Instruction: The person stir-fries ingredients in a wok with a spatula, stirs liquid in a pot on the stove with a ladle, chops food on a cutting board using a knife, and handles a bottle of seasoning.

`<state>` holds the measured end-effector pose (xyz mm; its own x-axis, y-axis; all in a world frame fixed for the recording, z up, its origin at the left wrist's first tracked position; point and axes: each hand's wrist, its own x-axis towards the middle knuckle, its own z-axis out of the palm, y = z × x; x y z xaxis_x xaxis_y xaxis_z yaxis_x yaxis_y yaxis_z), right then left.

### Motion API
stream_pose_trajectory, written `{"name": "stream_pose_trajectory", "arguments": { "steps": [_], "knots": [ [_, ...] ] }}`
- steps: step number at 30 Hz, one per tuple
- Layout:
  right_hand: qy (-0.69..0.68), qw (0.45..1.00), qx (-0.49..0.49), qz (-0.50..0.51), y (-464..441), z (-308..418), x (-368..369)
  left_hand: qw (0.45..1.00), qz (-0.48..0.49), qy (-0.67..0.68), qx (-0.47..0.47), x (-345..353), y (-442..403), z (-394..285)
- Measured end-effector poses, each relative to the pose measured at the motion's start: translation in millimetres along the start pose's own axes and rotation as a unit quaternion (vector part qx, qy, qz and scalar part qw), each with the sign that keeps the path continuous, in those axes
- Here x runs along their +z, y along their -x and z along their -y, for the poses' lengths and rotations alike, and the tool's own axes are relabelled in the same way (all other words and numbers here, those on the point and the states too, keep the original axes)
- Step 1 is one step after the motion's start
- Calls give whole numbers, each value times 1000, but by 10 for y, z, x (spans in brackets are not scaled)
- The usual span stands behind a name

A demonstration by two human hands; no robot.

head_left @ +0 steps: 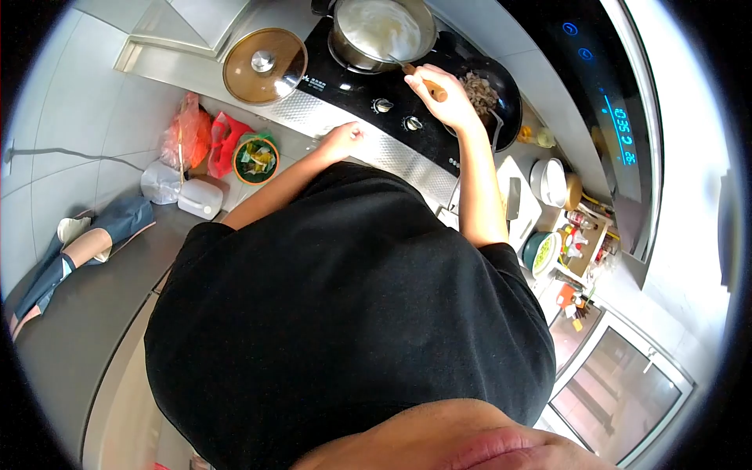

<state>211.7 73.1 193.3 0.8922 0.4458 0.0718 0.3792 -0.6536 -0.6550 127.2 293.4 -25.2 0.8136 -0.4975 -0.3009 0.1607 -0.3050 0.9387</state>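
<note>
My right hand (pixel 442 95) is closed around a utensil with a wooden handle (pixel 433 91). Its metal shaft reaches into a steel pot (pixel 362 59) of foamy white liquid (pixel 381 27); the utensil's head is hidden in there. Beside the pot, partly behind my right forearm, sits a dark wok (pixel 511 95) with pieces of brownish food (pixel 479 94) and a metal utensil resting at its edge. My left hand (pixel 342 142) hovers by the stove's front edge with its fingers curled and nothing seen in them.
A glass lid (pixel 265 66) lies left of the black stove (pixel 327 105). Bags, a white jug (pixel 200 198) and an orange-rimmed bin (pixel 256 159) stand at left. On the right are a knife (pixel 514 199) on a white board, white bowls (pixel 548 182) and a bowl of green food (pixel 546 251).
</note>
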Motion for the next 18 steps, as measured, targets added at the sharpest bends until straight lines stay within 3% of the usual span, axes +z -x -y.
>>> {"name": "stream_pose_trajectory", "arguments": {
  "steps": [6, 11, 18],
  "knots": [
    [130, 988, 85, -12, -100, 73, -134, 1000, 0, -14, 24, 76, -119, 224],
    [200, 975, 57, -82, -263, -182, 170, 999, -5, -10, 37, 52, -69, 137],
    [64, 989, 7, -130, -279, -391, 499, 999, -14, -8, 33, 26, -39, 145]
  ]
}}
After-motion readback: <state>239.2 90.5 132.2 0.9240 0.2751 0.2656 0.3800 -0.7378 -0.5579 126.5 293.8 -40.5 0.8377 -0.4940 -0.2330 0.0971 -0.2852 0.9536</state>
